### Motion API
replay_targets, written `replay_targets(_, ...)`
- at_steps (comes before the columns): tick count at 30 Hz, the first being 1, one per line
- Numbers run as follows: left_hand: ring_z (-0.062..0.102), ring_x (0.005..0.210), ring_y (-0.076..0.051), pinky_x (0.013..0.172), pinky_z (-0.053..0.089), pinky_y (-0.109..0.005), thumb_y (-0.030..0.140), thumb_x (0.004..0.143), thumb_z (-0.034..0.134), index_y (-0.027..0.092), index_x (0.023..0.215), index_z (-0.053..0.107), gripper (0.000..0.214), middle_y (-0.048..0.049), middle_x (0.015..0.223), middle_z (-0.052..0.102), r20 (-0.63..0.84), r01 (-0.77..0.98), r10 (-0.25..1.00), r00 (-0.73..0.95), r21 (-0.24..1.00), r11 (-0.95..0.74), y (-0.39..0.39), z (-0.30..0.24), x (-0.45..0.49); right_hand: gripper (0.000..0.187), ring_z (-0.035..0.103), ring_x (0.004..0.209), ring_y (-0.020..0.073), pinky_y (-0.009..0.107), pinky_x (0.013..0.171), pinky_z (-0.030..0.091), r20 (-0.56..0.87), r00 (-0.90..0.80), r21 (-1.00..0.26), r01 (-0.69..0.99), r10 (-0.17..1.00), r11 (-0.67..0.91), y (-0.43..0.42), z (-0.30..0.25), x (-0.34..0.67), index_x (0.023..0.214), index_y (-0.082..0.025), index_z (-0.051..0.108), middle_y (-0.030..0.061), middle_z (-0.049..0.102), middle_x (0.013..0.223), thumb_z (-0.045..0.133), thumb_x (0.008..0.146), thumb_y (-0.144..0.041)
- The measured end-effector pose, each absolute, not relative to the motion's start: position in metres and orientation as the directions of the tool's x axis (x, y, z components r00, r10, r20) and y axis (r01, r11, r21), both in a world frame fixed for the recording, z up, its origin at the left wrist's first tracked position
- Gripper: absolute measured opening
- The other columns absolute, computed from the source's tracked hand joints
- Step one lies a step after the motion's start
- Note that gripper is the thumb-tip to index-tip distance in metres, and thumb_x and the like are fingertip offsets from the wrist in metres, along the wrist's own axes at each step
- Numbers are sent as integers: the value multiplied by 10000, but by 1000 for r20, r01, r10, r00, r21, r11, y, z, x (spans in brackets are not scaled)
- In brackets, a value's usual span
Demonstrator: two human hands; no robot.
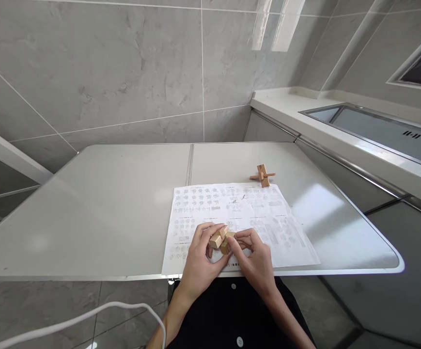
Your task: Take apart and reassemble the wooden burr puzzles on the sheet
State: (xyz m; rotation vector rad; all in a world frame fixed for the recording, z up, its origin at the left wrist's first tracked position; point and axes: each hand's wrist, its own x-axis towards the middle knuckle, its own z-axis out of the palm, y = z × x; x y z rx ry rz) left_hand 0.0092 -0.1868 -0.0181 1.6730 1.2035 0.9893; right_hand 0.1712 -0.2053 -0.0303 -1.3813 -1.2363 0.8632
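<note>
the work surface is a pale, smooth table [104, 203] with rounded corners, a thin metal edge and one seam running across its top. a grey tiled wall [123, 72] stands behind it. to the right is a white counter [279, 103] with a metal-framed inset [373, 130]; grey cabinet fronts [363, 189] are below it. a white cable [86, 320] crosses the lower left corner over grey floor tiles.

count of items: one printed sheet [290, 252], lying flat near the front edge; one wooden cross-shaped assembly [264, 176], at the sheet's far right edge, with a dark mark on its upper end; one light wooden block assembly [215, 241], held above the sheet's near part. its number of pieces cannot be told, as the fingers cover part of it.

left hand [200, 257]: fingers curled around the left and far sides of the block assembly, thumb extended along the near side. right hand [256, 259]: fingers bent, thumb pressed against the right side of the same assembly. both hands grip it.
</note>
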Motion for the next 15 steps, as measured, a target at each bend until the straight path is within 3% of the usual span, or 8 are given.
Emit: replay_targets(15,536,708,-129,681,546,-286,385,948,779,369,1457,591,543,-39,1227,625,117,333,953,279,919,-210,-186,-22,10,247,786,771,241,305,637,597,204,202,-953,266,958,146,-207,-34,173,965,-234,666,54,803,853,712,1005,-473)
